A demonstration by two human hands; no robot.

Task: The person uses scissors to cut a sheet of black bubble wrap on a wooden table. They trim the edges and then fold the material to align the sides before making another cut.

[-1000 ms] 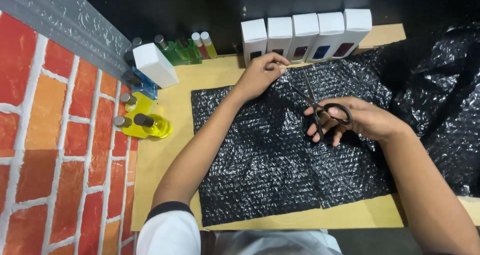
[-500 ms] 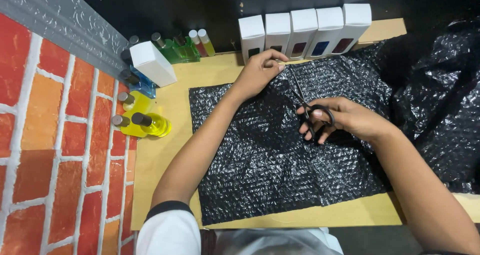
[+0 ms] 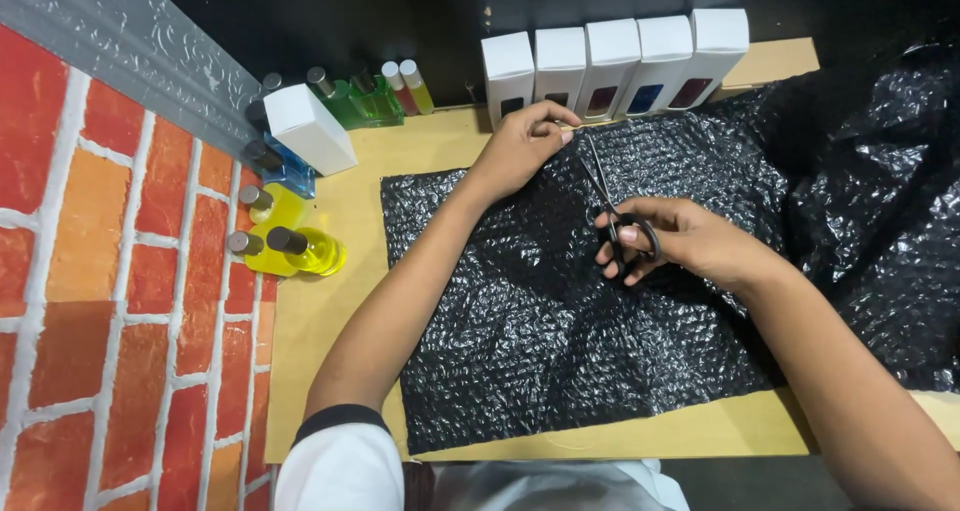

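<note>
A sheet of black bubble wrap [image 3: 560, 331] lies spread over a tan board [image 3: 330, 301]. My left hand [image 3: 520, 151] pinches the wrap's far edge, fingers closed on it. My right hand [image 3: 680, 241] grips black scissors [image 3: 612, 206] by the handles. The blades point away from me toward the left hand and rest over the wrap near its far edge.
Several white boxes [image 3: 615, 66] with coloured windows stand in a row along the far edge. Small bottles with yellow, green and blue liquid [image 3: 295, 251] and a white box [image 3: 310, 129] sit at the left by a brick-pattern wall. More black wrap [image 3: 880, 211] bunches at the right.
My right hand with the scissors has moved left and a little away from me, bringing the blades closer to the left hand. The left hand has stayed on the wrap's far edge.
</note>
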